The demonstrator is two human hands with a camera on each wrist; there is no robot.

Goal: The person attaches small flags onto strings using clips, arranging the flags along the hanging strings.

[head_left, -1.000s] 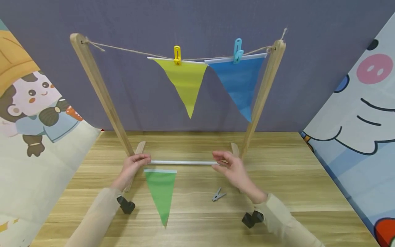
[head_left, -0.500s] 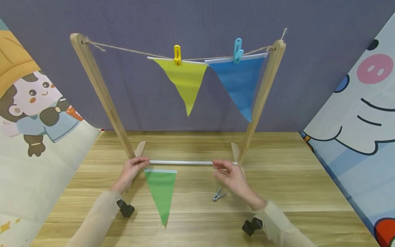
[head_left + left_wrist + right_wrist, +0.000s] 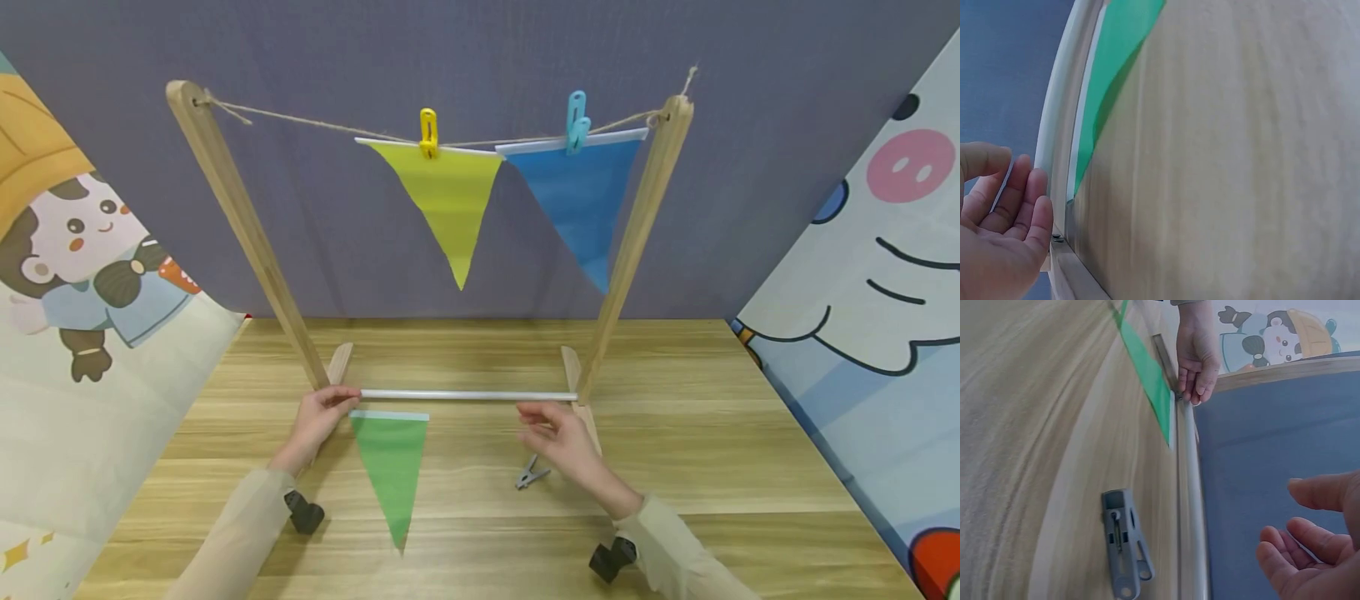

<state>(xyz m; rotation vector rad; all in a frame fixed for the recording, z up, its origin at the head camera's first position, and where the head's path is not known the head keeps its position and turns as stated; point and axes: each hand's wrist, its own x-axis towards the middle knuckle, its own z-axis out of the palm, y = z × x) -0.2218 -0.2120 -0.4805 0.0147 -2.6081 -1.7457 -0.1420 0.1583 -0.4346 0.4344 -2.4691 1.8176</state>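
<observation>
My left hand (image 3: pixel 324 421) is at the left end of a white rod (image 3: pixel 465 395) between the feet of a wooden stand. In the left wrist view its fingers are loosely curled, fingertips overlapping the rod, with nothing between thumb and fingers. Just in front of the rod's left half a green triangular pennant (image 3: pixel 392 467) with a white top edge lies on the table. My right hand (image 3: pixel 566 442) hovers in front of the rod's right end, fingers loosely bent and holding nothing. Nearest to it is a grey clothespin (image 3: pixel 1124 544), lying on the table.
Two wooden posts, left (image 3: pixel 247 225) and right (image 3: pixel 645 217), carry a string (image 3: pixel 315 127). A yellow clothespin (image 3: pixel 429 133) holds a yellow pennant (image 3: pixel 446 200) on it; a blue clothespin (image 3: pixel 577 125) holds a blue pennant (image 3: pixel 573 200). A dark backdrop (image 3: pixel 375 50) stands behind.
My right hand has moved down toward me, away from the rod, leaving the rod's right end in sight. My left hand has shifted slightly downward. The pennants, rod and grey clothespin stay put.
</observation>
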